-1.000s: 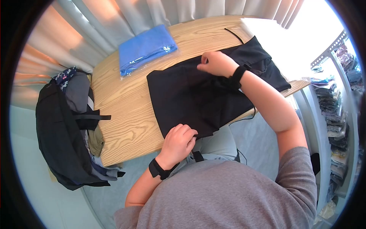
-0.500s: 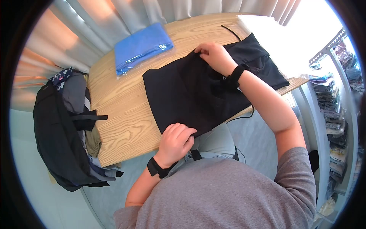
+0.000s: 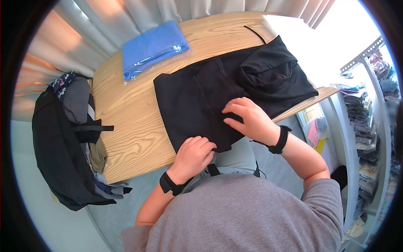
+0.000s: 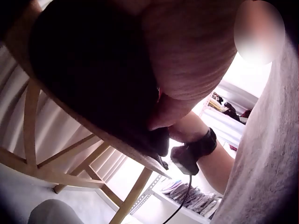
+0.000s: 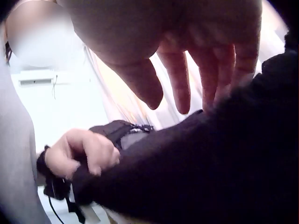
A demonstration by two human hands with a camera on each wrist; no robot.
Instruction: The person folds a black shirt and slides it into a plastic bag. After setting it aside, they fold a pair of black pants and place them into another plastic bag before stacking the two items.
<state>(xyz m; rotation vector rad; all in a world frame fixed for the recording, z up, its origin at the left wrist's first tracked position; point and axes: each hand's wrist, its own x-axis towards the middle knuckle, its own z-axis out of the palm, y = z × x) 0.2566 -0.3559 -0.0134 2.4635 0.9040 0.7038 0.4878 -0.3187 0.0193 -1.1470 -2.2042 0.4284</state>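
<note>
A black garment (image 3: 180,105) lies spread over the table, with a rounded, hood-like bunch of cloth (image 3: 268,73) toward its right end. At its near left corner, my left hand (image 3: 192,155) has its fingers curled over the hem. The right wrist view shows that left hand (image 5: 84,151) pinching the cloth's edge between thumb and fingers. My right hand (image 3: 254,122) is over the near side of the garment, holding nothing. Its fingers (image 5: 177,88) are spread and slightly bent, tips close above the black cloth (image 5: 187,168).
Folded blue cloth in a clear bag (image 3: 155,48) sits at the back of the wooden table (image 3: 126,138). Clothes and a black bag-like piece (image 3: 56,147) hang past the left edge. White sheets (image 3: 289,38) lie at the back right. Shelves of packed items (image 3: 363,130) stand at the right.
My right hand went to the garment's far edge, then came back toward the near side, away from that edge. My left hand stays at the near corner.
</note>
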